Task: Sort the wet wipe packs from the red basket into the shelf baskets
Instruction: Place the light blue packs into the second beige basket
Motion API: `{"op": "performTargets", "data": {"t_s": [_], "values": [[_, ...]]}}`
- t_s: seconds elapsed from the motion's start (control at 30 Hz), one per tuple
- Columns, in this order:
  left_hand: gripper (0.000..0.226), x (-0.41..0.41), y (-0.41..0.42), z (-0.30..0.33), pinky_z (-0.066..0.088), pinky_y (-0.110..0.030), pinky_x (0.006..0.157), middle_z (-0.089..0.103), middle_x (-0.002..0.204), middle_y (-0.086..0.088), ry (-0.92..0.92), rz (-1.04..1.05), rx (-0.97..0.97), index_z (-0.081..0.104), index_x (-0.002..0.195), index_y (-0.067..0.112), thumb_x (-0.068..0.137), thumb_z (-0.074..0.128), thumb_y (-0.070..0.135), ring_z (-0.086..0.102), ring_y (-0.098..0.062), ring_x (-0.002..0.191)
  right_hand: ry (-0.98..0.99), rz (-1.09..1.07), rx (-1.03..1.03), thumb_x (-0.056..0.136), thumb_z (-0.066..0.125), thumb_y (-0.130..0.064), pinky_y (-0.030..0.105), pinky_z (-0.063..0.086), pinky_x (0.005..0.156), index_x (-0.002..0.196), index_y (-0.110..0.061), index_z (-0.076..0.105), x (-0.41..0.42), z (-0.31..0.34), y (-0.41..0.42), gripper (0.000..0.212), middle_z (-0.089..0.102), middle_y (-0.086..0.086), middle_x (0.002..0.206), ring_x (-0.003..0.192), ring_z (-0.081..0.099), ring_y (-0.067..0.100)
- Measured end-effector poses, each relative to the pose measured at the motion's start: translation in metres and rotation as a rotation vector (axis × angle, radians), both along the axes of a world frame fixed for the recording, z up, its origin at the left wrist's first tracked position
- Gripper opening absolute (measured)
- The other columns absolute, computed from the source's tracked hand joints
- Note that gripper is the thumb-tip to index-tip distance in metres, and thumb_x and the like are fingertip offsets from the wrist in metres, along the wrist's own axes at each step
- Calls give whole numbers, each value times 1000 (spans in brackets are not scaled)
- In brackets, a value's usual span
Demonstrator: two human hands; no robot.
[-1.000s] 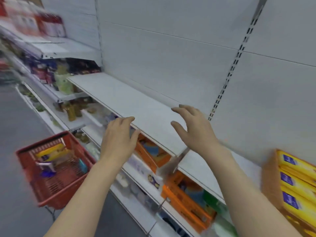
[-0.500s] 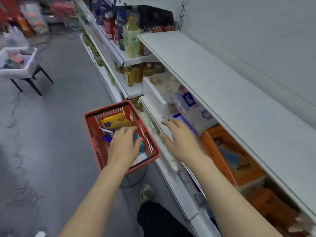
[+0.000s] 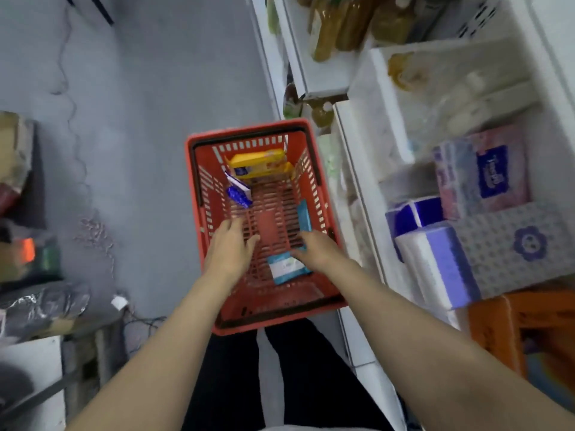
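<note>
The red basket (image 3: pixel 311 178) sits below me beside the shelving. Inside lie yellow packs (image 3: pixel 258 164) at the far end, a blue-and-white pack (image 3: pixel 239 189) on the left, a light blue pack (image 3: pixel 304 216) standing against the right wall, and a white-and-teal pack (image 3: pixel 286 269) flat near the front. My left hand (image 3: pixel 228 248) hovers inside the basket with fingers spread, holding nothing. My right hand (image 3: pixel 317 248) reaches in too, its fingers touching the white-and-teal pack's far edge; no grip is visible.
White shelves run along the right, holding a white bin (image 3: pixel 389 119), tissue packs (image 3: pixel 485 175), a purple-and-white pack (image 3: pixel 435 253) and an orange shelf basket (image 3: pixel 497 325). Bottles (image 3: pixel 329 29) stand further up. Bags and boxes (image 3: pixel 40 303) crowd the left. Grey floor lies between.
My view dropped from the empty shelf to the basket. Both hands moved down from the shelf edge into the red basket; the right hand left the shelf and reached the white-and-teal pack.
</note>
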State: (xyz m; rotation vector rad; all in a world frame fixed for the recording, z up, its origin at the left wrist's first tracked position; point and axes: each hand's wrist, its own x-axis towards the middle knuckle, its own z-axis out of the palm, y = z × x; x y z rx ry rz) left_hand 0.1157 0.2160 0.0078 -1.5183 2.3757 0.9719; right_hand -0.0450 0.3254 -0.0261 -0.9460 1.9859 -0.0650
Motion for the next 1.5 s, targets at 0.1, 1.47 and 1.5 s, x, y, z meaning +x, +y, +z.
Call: {"op": "performTargets", "data": {"t_s": [0.1,1.47,1.5], "values": [[46,-2,0,-40,43,-42,100,56,123,-17,-37,-2,136,52,131,9,92,61,33,52,-36,116,-81,23,76,90,70,-31,35,47,97,131,-10,57,7,-45,-7,48,59,14,132,123,55,33],[26,-8,-14,-134,55,-38,89,63,115,-2,202,878,581,53,125,17,100,52,22,64,-20,100,22,-733,-12,89,71,-29,38,46,101,135,-9,46,24,-137,-54,57,55,10,134,123,54,28],[27,-7,-12,-133,55,-37,87,63,115,-1,205,881,576,53,126,16,100,51,22,64,-19,99,33,-694,37,86,74,-32,40,45,103,136,-7,43,25,-145,-56,64,53,12,136,125,52,30]]}}
